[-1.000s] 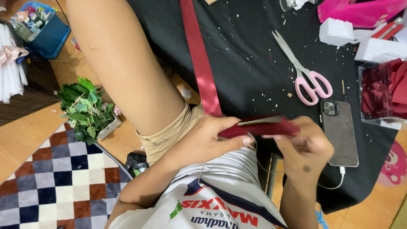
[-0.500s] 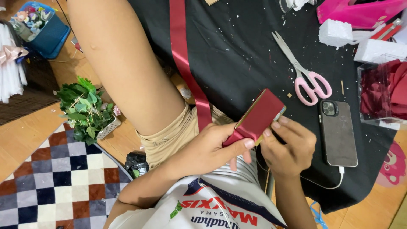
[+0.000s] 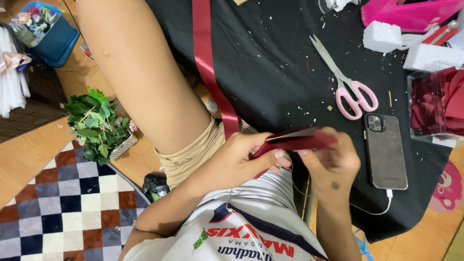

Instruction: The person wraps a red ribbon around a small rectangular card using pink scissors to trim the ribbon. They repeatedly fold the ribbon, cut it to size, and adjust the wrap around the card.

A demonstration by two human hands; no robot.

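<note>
A person sits at the near edge of a counter (image 3: 270, 72) covered in black cloth, seen from above. Both hands meet just over that edge, above the person's lap, holding a folded piece of dark red ribbon (image 3: 295, 140) edge-on between them. The left hand (image 3: 237, 162) has its fingers closed on the left end of the fold, thumb underneath and fingertips on top. The right hand (image 3: 333, 162) is closed on the right end, its fingers curled over the top of the ribbon. The fold lies roughly level, tilted slightly up to the right.

A long strip of the same red ribbon (image 3: 208, 63) runs from the far edge of the counter down toward the hands, beside the person's bare left leg (the knee is raised along the counter's left edge). Pink-handled scissors (image 3: 345, 79) lie closed near the middle of the counter, well apart from the hands. A dark phone (image 3: 385, 150) lies face down just right of the right hand, with a white cable plugged in at its near end. At the right edge stands a clear box of red pieces (image 3: 435, 104); white foam blocks (image 3: 384, 36) and a pink case (image 3: 411, 12) sit near the far right corner. Small white crumbs dot the cloth. On the floor to the left are a basket of green leaves (image 3: 96, 123) and a checked rug (image 3: 63, 203).
</note>
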